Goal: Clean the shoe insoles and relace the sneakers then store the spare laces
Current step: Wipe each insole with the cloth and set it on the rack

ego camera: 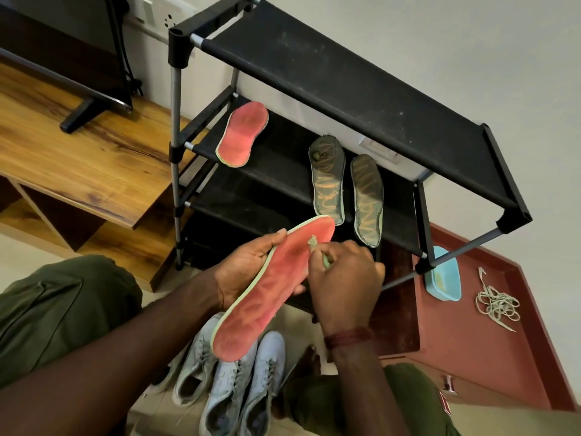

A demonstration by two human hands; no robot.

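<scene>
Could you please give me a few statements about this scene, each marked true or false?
1. The left hand holds a red insole. True.
2. The right hand is empty. False: it grips a small brush against that insole.
3. The two grey insoles lie in the person's lap. False: they lie on a shelf of the rack.
4. The loose laces lie near a blue tub. True.
5. The sneakers stand on the top shelf. False: they are on the floor.

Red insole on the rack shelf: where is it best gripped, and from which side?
Probably pinch the near end of the red insole, at the front edge of the shelf. Come from the front: it lies flat, only there can a thumb slip under.
</scene>
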